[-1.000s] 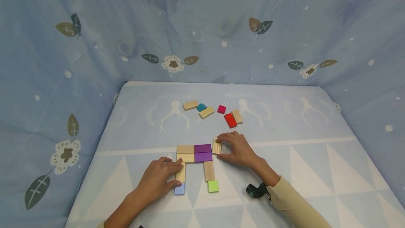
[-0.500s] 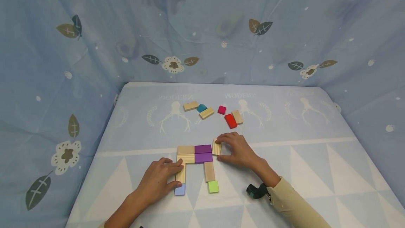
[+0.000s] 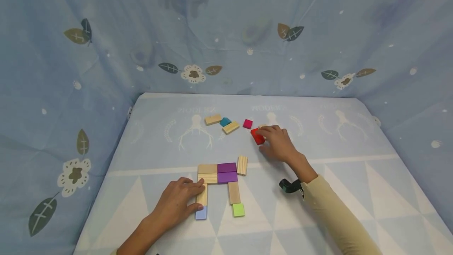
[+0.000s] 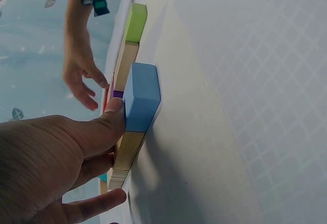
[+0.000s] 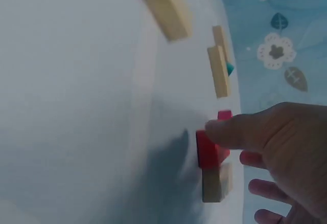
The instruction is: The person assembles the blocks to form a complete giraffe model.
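In the head view my left hand (image 3: 178, 202) rests along the left side of a flat block layout. Its thumb lies at the blue block (image 3: 201, 213), its fingertips at the plain wooden block (image 3: 202, 195) just above. Two purple blocks (image 3: 227, 172) form part of the top row, and a wooden block (image 3: 242, 165) stands at that row's right end. Farther back, my right hand (image 3: 277, 143) is over the red block (image 3: 256, 137). The right wrist view has the thumb at the red block's top edge (image 5: 207, 152), fingers spread on its far side.
A green block (image 3: 238, 210) ends the layout's right leg, below a wooden block (image 3: 234, 193). Behind lie a crimson block (image 3: 247, 123), a teal block (image 3: 225, 121) and two wooden ones (image 3: 231, 127). Another wooden block (image 5: 211, 185) sits against the red one. Patterned curtain (image 3: 226, 30) encloses the table.
My right hand has let go of the wooden block beside the purple ones and moved back to the red block. The wooden block stays there. My left hand has not visibly moved.
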### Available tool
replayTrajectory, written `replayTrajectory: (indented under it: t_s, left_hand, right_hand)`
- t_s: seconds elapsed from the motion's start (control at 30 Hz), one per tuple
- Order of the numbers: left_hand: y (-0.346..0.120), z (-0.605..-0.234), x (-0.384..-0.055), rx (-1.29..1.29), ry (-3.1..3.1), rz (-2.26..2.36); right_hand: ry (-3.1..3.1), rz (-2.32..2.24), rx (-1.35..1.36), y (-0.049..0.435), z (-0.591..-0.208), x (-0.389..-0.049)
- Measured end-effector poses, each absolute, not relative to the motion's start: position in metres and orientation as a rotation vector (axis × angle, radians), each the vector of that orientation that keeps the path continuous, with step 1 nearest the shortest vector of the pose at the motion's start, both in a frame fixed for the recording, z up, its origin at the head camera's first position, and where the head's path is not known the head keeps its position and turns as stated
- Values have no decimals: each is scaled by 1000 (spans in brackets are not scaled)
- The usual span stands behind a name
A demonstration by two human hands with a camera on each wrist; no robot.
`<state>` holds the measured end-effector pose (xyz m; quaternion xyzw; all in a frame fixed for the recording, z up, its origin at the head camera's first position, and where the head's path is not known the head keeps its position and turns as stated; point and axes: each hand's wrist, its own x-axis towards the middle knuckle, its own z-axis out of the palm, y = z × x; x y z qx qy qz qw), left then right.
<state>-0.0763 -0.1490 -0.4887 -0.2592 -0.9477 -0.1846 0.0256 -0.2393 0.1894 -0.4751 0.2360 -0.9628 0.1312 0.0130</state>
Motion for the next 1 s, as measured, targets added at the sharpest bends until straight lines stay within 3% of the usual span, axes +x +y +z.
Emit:
replayTrajectory:
  t_s: [0.2, 0.4, 1.0]
  left_hand:
    - [-150, -488, -77, -815, -2926, -602]
    - [-151, -485, -78, -809, -2923, -604]
    - [-154, -480, -79, -828, -2894, -627]
  right_hand:
    - [-3077, 212, 772, 183, -476, -264]
    - [-3090, 324, 796, 176, -477, -274]
    - [-3008, 670, 940, 156, -485, -258]
